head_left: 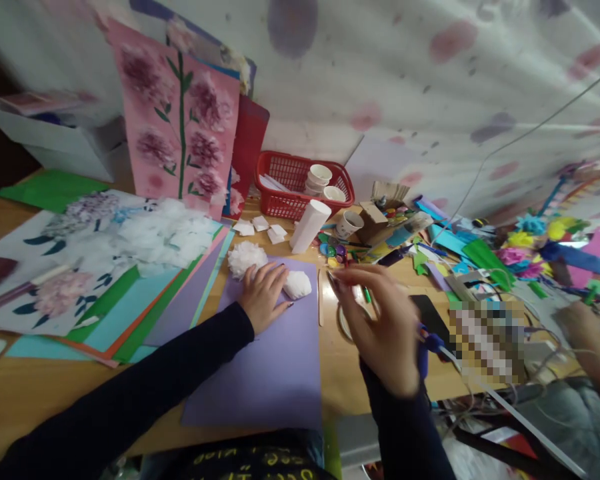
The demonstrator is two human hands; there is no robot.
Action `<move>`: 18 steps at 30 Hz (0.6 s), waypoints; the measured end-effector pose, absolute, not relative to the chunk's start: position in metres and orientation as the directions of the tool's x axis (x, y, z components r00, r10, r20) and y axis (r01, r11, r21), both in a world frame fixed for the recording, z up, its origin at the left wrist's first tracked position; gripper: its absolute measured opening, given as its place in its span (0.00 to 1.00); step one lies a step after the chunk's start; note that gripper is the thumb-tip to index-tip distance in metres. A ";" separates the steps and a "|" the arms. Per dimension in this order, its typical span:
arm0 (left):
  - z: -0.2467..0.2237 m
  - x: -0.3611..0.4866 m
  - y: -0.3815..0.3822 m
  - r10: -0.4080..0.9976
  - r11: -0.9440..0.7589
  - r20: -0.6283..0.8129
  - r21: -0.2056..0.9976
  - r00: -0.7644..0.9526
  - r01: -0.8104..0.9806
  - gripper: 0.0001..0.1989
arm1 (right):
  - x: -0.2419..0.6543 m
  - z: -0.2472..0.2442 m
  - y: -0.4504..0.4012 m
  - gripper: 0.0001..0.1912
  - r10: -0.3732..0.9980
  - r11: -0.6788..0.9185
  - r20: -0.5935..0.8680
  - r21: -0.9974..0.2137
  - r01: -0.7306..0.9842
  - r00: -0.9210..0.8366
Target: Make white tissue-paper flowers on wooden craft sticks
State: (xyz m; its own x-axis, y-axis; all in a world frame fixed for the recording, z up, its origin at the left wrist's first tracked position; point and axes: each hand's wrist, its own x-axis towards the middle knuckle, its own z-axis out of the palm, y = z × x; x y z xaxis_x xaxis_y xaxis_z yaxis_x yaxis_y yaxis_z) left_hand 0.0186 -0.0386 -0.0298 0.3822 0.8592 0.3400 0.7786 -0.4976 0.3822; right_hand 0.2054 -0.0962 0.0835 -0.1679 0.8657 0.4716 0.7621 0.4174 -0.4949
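Note:
On a sheet of purple paper (275,360), my left hand (264,293) lies flat with fingers spread. A white tissue pom-pom (247,259) touches its far side. By its fingertips sits a smaller white tissue bundle (298,285). My right hand (380,320), blurred by motion, is raised over the table just right of the paper. Its fingers are closed round a purple glue gun (424,343), mostly hidden by the hand. The gun's tip points left, and a long white glue stick (510,407) trails from its back end.
Behind the paper stand a white roll (310,227), a paper cup (349,225) and a red basket (280,203) with cups. Coloured sheets (130,320) and white tissue (165,230) lie left. Craft scraps crowd the right, where another person's hand (580,323) shows.

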 end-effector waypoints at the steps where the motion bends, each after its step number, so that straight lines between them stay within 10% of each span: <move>1: -0.028 0.020 -0.038 0.869 -0.476 0.341 0.386 0.358 0.790 0.27 | 0.204 0.071 -0.075 0.09 0.864 0.442 0.460 -0.494 0.748 -0.207; 18: -0.018 0.030 -0.027 0.888 -0.436 0.316 0.358 0.333 0.826 0.13 | 0.216 0.000 -0.024 0.10 0.895 0.446 0.245 -0.459 0.769 -0.373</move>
